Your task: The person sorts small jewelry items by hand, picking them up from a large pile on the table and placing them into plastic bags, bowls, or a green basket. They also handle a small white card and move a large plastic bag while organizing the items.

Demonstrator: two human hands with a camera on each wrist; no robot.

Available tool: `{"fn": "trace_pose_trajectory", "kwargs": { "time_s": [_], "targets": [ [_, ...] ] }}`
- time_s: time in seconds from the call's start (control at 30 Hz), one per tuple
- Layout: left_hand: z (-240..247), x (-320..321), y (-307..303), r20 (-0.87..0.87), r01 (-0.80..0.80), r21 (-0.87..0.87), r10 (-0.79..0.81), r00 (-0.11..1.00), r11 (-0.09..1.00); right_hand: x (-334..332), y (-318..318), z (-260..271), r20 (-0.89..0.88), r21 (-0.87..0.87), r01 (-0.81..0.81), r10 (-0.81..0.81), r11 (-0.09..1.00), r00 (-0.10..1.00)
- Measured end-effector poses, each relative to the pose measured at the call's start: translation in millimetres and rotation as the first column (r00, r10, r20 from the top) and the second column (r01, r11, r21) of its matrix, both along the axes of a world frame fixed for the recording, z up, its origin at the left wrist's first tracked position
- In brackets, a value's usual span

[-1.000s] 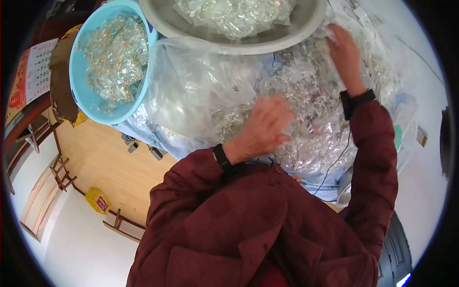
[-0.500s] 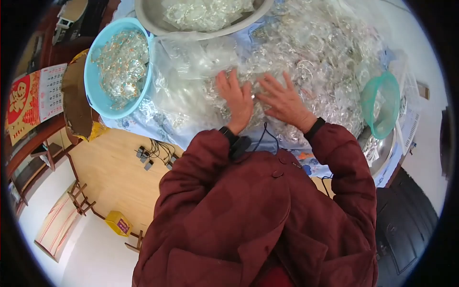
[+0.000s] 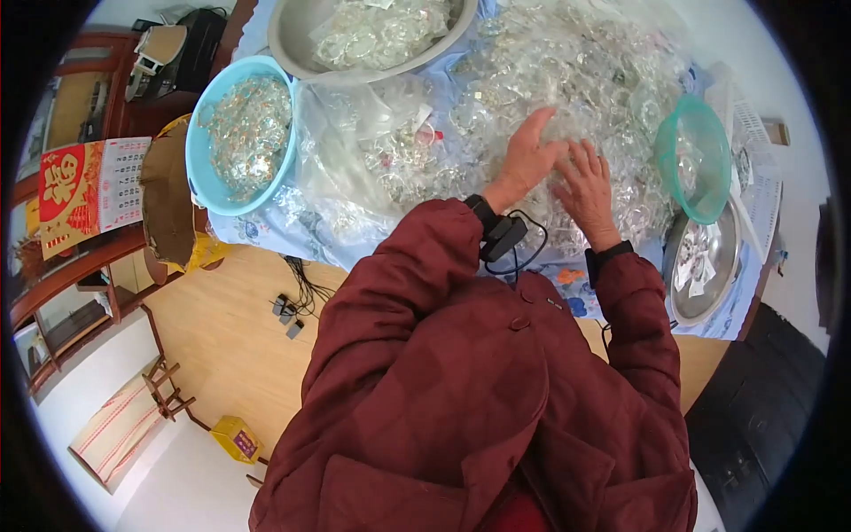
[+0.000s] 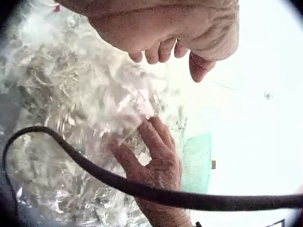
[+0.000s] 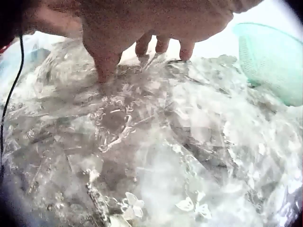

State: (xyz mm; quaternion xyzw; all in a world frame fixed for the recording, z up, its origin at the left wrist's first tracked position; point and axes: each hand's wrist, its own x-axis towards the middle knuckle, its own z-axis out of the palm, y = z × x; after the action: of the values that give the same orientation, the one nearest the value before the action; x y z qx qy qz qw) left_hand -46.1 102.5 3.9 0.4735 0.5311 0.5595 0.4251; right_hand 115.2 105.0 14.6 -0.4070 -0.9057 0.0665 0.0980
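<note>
A broad heap of small clear plastic packets (image 3: 612,89) covers much of the table. In the right wrist view, silvery chains and a butterfly-shaped charm (image 5: 134,205) show through the plastic. My left hand (image 3: 529,161) is over the heap's near side, fingers extended and nothing in its grasp. Close beside it, my right hand (image 3: 587,191) has its spread fingers lowered onto the packets. Its fingertips touch the plastic in the right wrist view, where the hand (image 5: 156,23) spans the top. A large clear plastic bag (image 3: 332,146) lies left of the heap.
At the left stands a light blue basin (image 3: 200,151) of packets, with a grey metal basin (image 3: 412,65) behind. A green mesh basket (image 3: 720,164) and a metal bowl (image 3: 725,288) stand at the right. A black cable (image 3: 538,238) loops by the left wrist.
The right hand came back from the heap's far right toward the left hand. The left hand moved right, from the large bag's edge onto the heap. The head view shifted.
</note>
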Motion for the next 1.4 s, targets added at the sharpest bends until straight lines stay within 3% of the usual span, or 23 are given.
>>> {"fn": "trace_pose_trajectory", "kwargs": {
  "time_s": [0.13,0.17,0.2,0.27,0.3,0.37,0.4,0.53,0.63,0.67,0.7,0.77,0.93,1.03,1.07,1.13,1.17,1.23,1.3,1.33,1.4],
  "targets": [
    [9.5,-26.4,-36.1,-0.16,-0.099,0.051,0.106,0.981,0.994,34.6,-5.8,-22.3,0.049,0.087,0.056,-0.06,0.995,0.997],
    [-3.1,-40.9,-52.6,-0.335,-0.084,0.048,0.095,0.938,0.995,36.6,-12.6,-21.8,0.041,0.076,0.056,-0.059,0.996,0.997],
    [-19.7,-57.9,-70.7,-0.499,-0.068,0.044,0.081,0.863,0.997,38.4,-20.0,-17.2,0.007,0.061,0.066,-0.066,0.996,0.998],
    [-22.1,-80.2,-110.3,-0.865,-0.111,-0.072,-0.007,0.501,0.991,41.7,-32.8,-9.6,-0.06,0.036,0.084,-0.082,0.996,0.995],
    [-26.9,-89.4,-126.8,-0.869,-0.112,-0.075,-0.01,0.495,0.991,40.9,-39.4,-13.1,-0.067,0.032,0.084,-0.082,0.996,0.994],
    [-32.7,-103.6,-146.7,-0.929,-0.225,-0.229,-0.144,0.341,0.947,33.6,-58.7,-26.9,-0.194,0.025,-0.012,0.016,1.0,0.981],
    [-34.3,-108.7,-146.1,-0.928,-0.206,-0.228,-0.148,0.343,0.952,31.8,-66.9,-30.9,-0.249,0.029,-0.048,0.054,0.998,0.967],
    [-41.9,-105.5,-129.2,-0.918,-0.226,-0.163,-0.064,0.391,0.96,1.1,-86.4,-16.4,-0.065,-0.128,-0.106,0.099,0.986,0.993],
    [-62.9,-105.6,-103.2,-0.847,-0.144,-0.016,0.063,0.527,0.989,-2.2,-75.6,-10.9,-0.005,-0.161,-0.13,0.131,0.978,0.991],
    [-69.1,-104.5,-96.2,-0.848,-0.137,-0.012,0.062,0.526,0.99,-3.1,-71.8,-10.8,-0.008,-0.146,-0.149,0.15,0.978,0.989],
    [-76.1,-98.7,-86.2,-0.789,-0.158,-0.025,0.077,0.609,0.987,-2.1,-67.5,-10.7,-0.007,-0.127,-0.165,0.166,0.978,0.986],
    [-83.6,-81.9,-65.9,-0.642,-0.195,-0.059,0.112,0.758,0.979,5.4,-59.2,-10.5,-0.007,-0.107,-0.136,0.136,0.985,0.991],
    [-52.3,-44.8,-27.9,-0.62,-0.165,0.105,0.194,0.761,0.981,23.5,-41.4,-2.3,0.057,-0.031,0.0,0.002,1.0,0.998],
    [-15.2,-26.7,-9.9,-0.519,-0.029,-0.068,-0.01,0.855,0.997,34.9,-30.1,-5.3,0.084,0.021,0.115,-0.116,0.993,0.99],
    [-8.7,-19.1,-3.2,-0.513,-0.02,-0.061,-0.014,0.858,0.998,39.5,-26.7,-6.6,0.072,0.04,0.182,-0.185,0.982,0.98],
    [3.4,-1.6,10.8,-0.117,0.063,-0.17,-0.083,0.99,0.983,51.7,-22.8,-5.3,0.065,0.067,0.262,-0.266,0.963,0.962],
    [8.4,5.3,15.8,0.093,0.12,-0.213,-0.102,0.99,0.97,56.6,-21.9,-3.6,0.077,0.057,0.323,-0.326,0.945,0.942],
    [18.6,5.7,24.7,0.14,0.143,-0.165,-0.12,0.983,0.976,62.3,-21.9,-1.2,0.096,0.033,0.434,-0.435,0.9,0.895],
    [26.4,-5.7,28.2,0.218,0.163,-0.08,-0.142,0.965,0.983,73.7,-26.4,-1.2,0.013,0.041,0.426,-0.427,0.904,0.904],
    [27.1,-13.8,26.7,0.218,0.17,-0.08,-0.149,0.964,0.982,82.0,-30.0,-1.4,-0.066,0.048,0.417,-0.413,0.908,0.908],
    [24.4,-40.1,21.8,-0.061,-0.001,-0.106,-0.006,0.998,0.994,92.4,-42.7,0.0,-0.139,0.051,0.422,-0.412,0.905,0.901]
  ]
}}
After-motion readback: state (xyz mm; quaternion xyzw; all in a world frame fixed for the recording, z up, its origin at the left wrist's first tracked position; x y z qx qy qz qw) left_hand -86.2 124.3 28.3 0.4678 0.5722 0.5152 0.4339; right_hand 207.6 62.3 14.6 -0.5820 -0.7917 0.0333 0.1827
